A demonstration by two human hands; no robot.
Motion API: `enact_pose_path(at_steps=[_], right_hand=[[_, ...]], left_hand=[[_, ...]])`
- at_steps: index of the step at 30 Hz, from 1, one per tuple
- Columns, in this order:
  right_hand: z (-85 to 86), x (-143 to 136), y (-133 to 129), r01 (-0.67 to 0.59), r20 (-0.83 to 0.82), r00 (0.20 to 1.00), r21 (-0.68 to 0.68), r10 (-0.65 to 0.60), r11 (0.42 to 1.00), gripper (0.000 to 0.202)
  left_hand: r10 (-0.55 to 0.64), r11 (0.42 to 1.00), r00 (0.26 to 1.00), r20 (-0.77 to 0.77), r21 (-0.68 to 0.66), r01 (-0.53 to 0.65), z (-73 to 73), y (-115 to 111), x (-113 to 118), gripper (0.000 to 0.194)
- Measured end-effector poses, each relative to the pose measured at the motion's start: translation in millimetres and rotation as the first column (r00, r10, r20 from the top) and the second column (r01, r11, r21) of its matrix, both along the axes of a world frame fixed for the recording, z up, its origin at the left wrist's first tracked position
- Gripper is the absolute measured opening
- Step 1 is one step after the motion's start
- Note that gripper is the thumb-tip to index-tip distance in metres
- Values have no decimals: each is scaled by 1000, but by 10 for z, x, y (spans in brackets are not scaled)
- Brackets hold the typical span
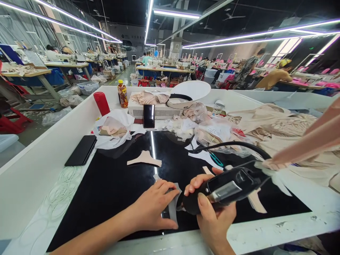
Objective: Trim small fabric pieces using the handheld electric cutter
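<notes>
A bulky black handheld power tool (pixel 225 191) slants at near right, tip just beside a curved, translucent grey piece (pixel 173 209) at near centre.

A long sewing hall, and look at those bright tube lights (pixel 176 14) streaking away under a dark ceiling (pixel 127 10)!
Over on the left, grey curtains (pixel 29 30) drop beside worktables (pixel 39 73), with a red stool (pixel 16 120) at the near left; down the middle runs the greenish-grey floor (pixel 120 80), scraps scattered at its left, out to a grey far wall (pixel 143 32), a pale pillar (pixel 176 30) rising right of centre, ceiling fans (pixel 233 16) overhead, and there on the right, bright slanting windows (pixel 285 47) above rows of sewing tables (pixel 300 84).
</notes>
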State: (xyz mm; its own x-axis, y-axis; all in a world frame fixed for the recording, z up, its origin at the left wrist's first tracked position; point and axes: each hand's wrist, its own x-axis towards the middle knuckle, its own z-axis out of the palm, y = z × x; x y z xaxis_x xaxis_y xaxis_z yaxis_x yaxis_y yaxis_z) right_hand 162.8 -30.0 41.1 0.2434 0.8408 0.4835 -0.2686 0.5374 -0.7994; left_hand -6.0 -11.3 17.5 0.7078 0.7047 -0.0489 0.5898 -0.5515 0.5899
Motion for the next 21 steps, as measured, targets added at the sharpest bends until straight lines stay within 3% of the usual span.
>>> enact_pose_path(at_steps=[14, 21], right_hand=[[35, 10, -112, -9, -11, 1000, -29, 9, 1000, 46], [-18, 19, -204, -42, -13, 999, -41, 42, 998, 47]], left_hand=[[-8, 999, 1000, 12, 33, 8, -12, 0, -9, 78], [-6, 999, 1000, 27, 34, 5, -15, -15, -16, 81]])
